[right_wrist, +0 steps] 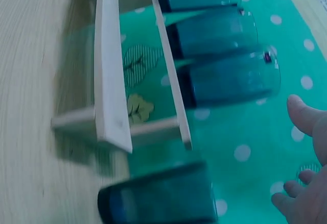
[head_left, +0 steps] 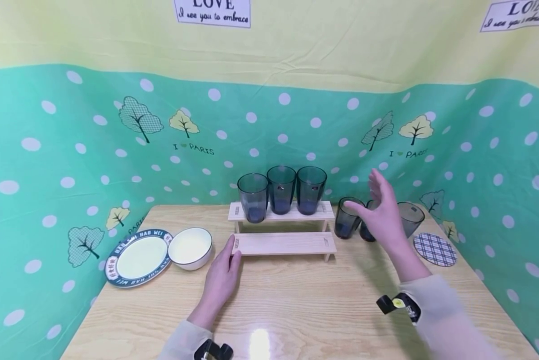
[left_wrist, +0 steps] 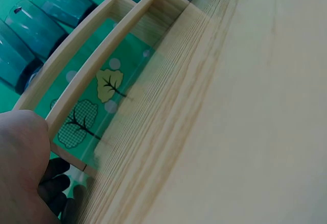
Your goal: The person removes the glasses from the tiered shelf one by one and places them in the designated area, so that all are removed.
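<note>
At the left end of the rack's lower step, the left hand lies palm down on the desk, fingers straight and close together, tips touching the step's corner. It holds nothing.

Rack: pale bare wood, two steps, slim legs, a small slot near each end of the boards. Lower step bare. Upper step, beyond the left fingertips, carries three tumblers in a row, upright, touching side to side; smoky blue-grey clear glass, tapered to the base, the bottoms darker.

Right hand is raised off the desk, fingers spread and relaxed, thumb out toward the rack, gripping nothing. Just behind and beside these fingers three more tumblers of the same glass stand on the desk at the rack's right end; the middle one is mostly hidden by the palm.

Right of the right hand: a round plaid coaster, flat on the desk. Left of the left fingers: a white bowl, touching a plate with a dark lettered rim.
</note>
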The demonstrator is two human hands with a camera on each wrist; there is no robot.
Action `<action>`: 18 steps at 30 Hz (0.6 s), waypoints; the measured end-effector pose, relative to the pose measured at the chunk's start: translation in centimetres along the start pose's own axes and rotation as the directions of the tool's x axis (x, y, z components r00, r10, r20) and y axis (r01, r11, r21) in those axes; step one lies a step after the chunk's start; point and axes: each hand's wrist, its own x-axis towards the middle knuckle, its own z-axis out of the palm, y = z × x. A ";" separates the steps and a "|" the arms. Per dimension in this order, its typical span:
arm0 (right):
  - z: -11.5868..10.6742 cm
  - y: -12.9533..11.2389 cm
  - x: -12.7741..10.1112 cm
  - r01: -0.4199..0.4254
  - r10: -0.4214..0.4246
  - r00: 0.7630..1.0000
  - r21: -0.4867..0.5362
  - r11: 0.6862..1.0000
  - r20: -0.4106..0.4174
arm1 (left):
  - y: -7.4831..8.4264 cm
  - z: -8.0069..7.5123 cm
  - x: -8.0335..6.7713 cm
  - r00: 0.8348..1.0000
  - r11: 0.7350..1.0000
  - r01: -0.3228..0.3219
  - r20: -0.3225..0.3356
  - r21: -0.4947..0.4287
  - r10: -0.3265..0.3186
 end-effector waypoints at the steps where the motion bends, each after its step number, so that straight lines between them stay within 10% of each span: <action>1: 0.4 -0.2 0.1 0.007 -0.007 1.000 0.012 1.000 0.008 | 0.0 0.0 0.0 1.000 1.000 0.000 0.000 0.001 0.000; 18: 5.1 -2.4 2.1 -0.004 -0.010 0.993 0.116 0.993 0.120 | 0.0 -0.1 0.0 1.000 1.000 0.000 0.005 -0.001 0.000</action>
